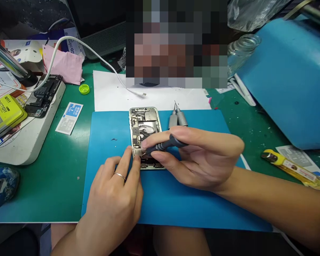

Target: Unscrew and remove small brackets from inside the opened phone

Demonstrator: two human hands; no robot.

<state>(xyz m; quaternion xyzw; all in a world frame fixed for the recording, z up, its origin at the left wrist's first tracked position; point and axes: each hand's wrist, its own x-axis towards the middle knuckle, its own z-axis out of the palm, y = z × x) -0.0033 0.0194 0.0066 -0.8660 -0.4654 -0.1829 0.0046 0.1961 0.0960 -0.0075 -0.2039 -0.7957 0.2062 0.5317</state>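
Note:
An opened phone (150, 116) lies upright in the view on a blue mat (109, 128), its inner boards showing. My left hand (117, 188) rests at the phone's lower left edge, fingertips touching it, a ring on one finger. Between the thumb and fingers of my right hand (200, 156) is a dark, ribbed pen-like tool (166, 144), its thin tip at the phone's lower left part. Just beyond my right hand, two grey-handled tools (177, 118) with thin metal tips lie side by side. A few tiny dark bits lie left of the phone.
A white sheet (109, 89) and a white cable (96, 53) lie behind the mat. At left are a white box (34, 142) with phone parts, a yellow battery pack (8, 112) and a green cap (84, 89). A yellow lighter-like object (293, 167) lies right.

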